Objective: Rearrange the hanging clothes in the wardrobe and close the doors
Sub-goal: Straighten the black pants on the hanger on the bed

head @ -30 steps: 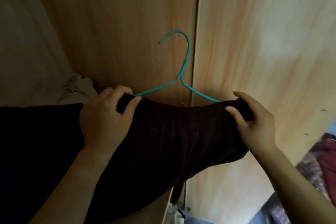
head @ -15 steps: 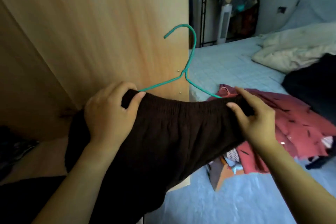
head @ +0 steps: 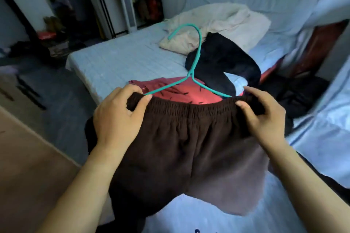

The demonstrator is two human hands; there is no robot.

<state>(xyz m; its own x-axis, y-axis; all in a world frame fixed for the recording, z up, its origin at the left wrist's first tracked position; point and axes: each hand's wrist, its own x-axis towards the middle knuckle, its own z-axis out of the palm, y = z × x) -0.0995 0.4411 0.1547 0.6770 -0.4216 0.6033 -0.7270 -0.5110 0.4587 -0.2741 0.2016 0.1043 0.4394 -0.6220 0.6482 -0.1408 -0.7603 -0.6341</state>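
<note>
Gripping the brown shorts' (head: 181, 138) waistband, left hand (head: 117, 119) and right hand (head: 265, 117) fingers clamped on each end, risks the teal hanger (head: 191, 73) between them slipping free.

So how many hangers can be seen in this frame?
1: the green hanger inside the brown shorts, gripped by left hand and right hand. More may hide under clothes on the bed.

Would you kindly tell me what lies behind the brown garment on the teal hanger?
A red patterned garment and a black garment lie on the bed behind it. The brown garment hides the red one's near part and both ends of the hanger.
</note>
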